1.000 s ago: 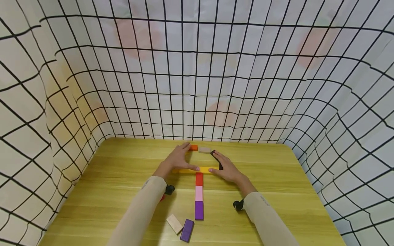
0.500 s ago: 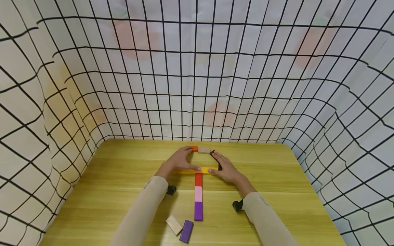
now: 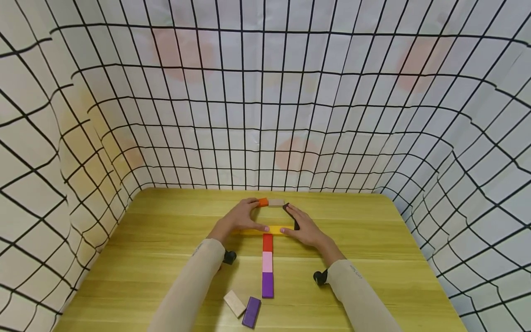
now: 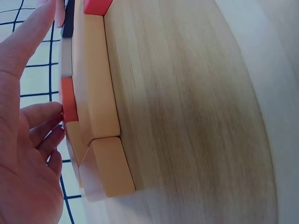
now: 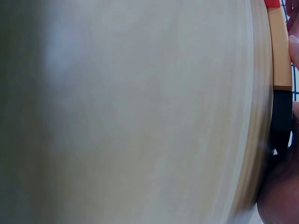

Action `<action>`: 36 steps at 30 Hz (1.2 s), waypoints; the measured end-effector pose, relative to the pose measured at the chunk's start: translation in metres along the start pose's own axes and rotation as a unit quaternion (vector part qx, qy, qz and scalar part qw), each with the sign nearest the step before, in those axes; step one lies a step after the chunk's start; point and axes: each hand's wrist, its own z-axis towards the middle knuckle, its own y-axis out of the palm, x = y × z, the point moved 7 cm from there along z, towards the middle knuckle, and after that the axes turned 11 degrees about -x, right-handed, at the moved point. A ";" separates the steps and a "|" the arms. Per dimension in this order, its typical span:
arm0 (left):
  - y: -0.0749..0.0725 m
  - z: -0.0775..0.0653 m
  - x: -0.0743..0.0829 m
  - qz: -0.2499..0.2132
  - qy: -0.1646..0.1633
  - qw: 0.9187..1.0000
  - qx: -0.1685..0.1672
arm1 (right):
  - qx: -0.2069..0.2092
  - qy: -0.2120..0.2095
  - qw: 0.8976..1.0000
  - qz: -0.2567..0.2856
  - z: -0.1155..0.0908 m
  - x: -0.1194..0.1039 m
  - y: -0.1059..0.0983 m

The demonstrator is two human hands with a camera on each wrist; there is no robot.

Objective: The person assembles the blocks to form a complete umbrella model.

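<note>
Wooden blocks form a figure on the table. In the head view my left hand [image 3: 239, 216] touches an orange-red block [image 3: 263, 202] with its fingertips, and its thumb reaches to the yellow blocks [image 3: 275, 230]. The left wrist view shows those fingertips at the end of the orange-red block [image 4: 69, 100]. My right hand [image 3: 306, 227] rests its fingers along black blocks [image 3: 297, 225], with its thumb at the yellow row. Between the two hands lies a beige block [image 3: 275, 203]. Part of the figure's left side is hidden behind my left hand in the head view.
A red block [image 3: 268, 242], a pink block [image 3: 267, 262] and a purple block [image 3: 267, 285] run in line toward me. A loose beige block [image 3: 234, 303] and another purple block [image 3: 251, 312] lie near the front. Black-gridded white sheeting [image 3: 265, 115] surrounds the table's back and sides.
My left fingers have come down to the left end of the orange-red block, which has shifted slightly toward me and turned a little. My right hand has stayed nearly still.
</note>
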 end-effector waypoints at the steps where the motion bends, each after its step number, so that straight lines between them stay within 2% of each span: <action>1: 0.000 -0.001 0.000 -0.001 0.003 1.000 0.002 | -0.001 0.002 1.000 -0.002 0.001 0.001 0.001; 14: 0.003 -0.004 0.001 0.003 0.008 1.000 0.002 | -0.004 0.003 1.000 -0.004 0.001 0.000 -0.001; 19: 0.008 -0.008 0.010 0.052 0.010 0.999 0.006 | -0.003 -0.002 1.000 -0.001 0.000 -0.001 -0.001; 21: 0.012 -0.010 0.016 0.084 0.010 0.996 -0.003 | -0.001 -0.005 1.000 0.000 0.000 -0.001 -0.002; 27: 0.022 -0.019 0.027 0.131 -0.016 0.990 -0.039 | 0.002 -0.013 1.000 0.004 -0.001 -0.003 -0.003; 32: 0.025 -0.021 0.025 0.131 -0.038 0.990 -0.045 | -0.005 -0.014 1.000 0.006 -0.001 -0.004 -0.003; 36: 0.028 -0.018 0.021 0.120 -0.039 0.991 -0.049 | -0.007 -0.010 1.000 0.018 -0.001 -0.001 -0.004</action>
